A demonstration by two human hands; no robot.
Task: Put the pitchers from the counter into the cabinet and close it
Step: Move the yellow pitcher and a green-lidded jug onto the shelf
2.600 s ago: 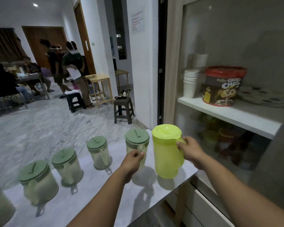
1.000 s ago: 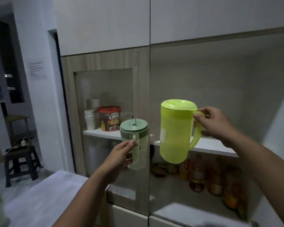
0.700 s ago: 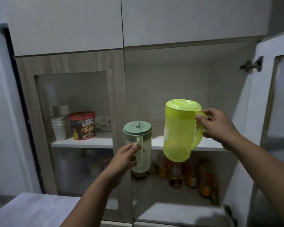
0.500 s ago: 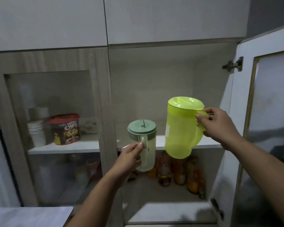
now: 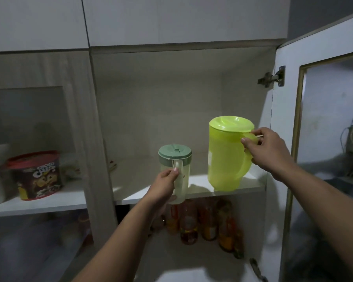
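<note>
Over the cabinet shelf (image 5: 200, 189), the right hand (image 5: 270, 152) gripped the yellow-green pitcher (image 5: 225, 157) almost set down, the left hand (image 5: 164, 185) held the small green-lidded pitcher (image 5: 176, 159) at its front edge, the door (image 5: 322, 139) unclosed.

Dim room w/ pale upper cupboard panels (image 5: 171, 19), wood-grain frame post (image 5: 94, 139), grey wall (image 5: 318, 15) at right.

White shelf (image 5: 202, 189) is running across the open cabinet bay. Yellow-green pitcher (image 5: 226, 155) is sitting at its front edge, 3 o'clock end. Behind the glass door at 9 o'clock, cereal tub (image 5: 36, 175) is standing on it. Lower shelf (image 5: 192, 259) is carrying bottles (image 5: 207, 222).
</note>
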